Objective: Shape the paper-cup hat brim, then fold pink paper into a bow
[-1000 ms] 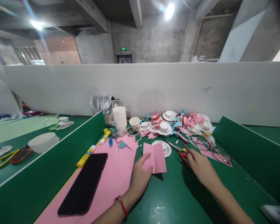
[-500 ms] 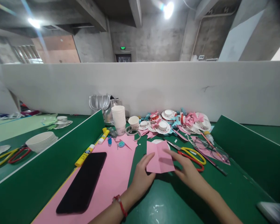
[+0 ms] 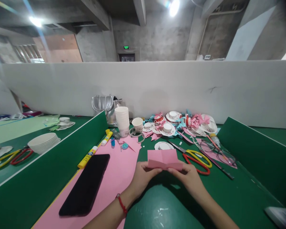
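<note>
A small folded pink paper (image 3: 164, 159) is held just above the green table (image 3: 171, 203), its near edge turned up. My left hand (image 3: 141, 178) pinches its left near edge and my right hand (image 3: 188, 176) pinches its right near edge. My left wrist wears a red cord bracelet (image 3: 121, 205). Scissors with yellow and red handles (image 3: 197, 158) lie just right of the paper, apart from my right hand.
A black phone (image 3: 85, 184) rests on a large pink sheet (image 3: 114, 181) at left, beside glue sticks (image 3: 88, 156). Stacked paper cups (image 3: 122, 121), a silver bag (image 3: 105, 106) and several decorated paper plates (image 3: 181, 125) stand at the back. Green dividers (image 3: 252, 152) flank the space.
My right hand left the scissors and came to the pink paper. Both hands now pinch it and have lifted and folded its near edge.
</note>
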